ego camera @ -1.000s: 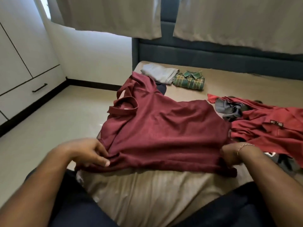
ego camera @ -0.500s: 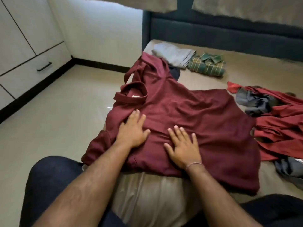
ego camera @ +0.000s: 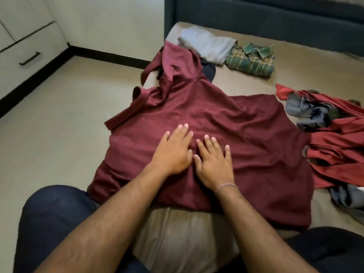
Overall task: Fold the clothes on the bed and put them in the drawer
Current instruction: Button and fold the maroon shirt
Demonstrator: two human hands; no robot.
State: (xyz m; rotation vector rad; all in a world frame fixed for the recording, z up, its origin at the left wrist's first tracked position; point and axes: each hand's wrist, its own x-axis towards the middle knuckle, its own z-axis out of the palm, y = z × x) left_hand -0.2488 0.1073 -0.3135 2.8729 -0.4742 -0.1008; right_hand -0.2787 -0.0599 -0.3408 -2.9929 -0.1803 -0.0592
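Nearest the camera: dark trousers on both knees, w/ the tan bed sheet (ego camera: 177, 229) showing between them at the mattress edge. No brand, label or readable writing anywhere in view. Both forearms reach fwd over the sheet. Left hand (ego camera: 173, 152) lies palm down on the maroon shirt (ego camera: 246, 146), fingers straight & slightly spread, pressing the cloth flat, gripping nothing. Right hand (ego camera: 213, 160) sits just beside it, thumbs nearly touching, also flat, fingers spread, palm on the fabric; thin bracelet (ego camera: 226, 185) at the wrist. The shirt is spread across the near corner of the bed, collar toward the left edge, one sleeve running away from the camera, hem side to the right, lower edge hanging a bit over the mattress. Right of it, touching its edge, a crumpled pile of red clothes (ego camera: 338, 154) mixed w/ a grey garment (ego camera: 309, 111). Further back, near the dark headboard (ego camera: 256, 12), a folded grey garment (ego camera: 208, 44) & a folded green plaid shirt (ego camera: 251, 60) lie side by side. Far left across the floor, a white drawer (ego camera: 25, 50) w/ a black handle, closed.
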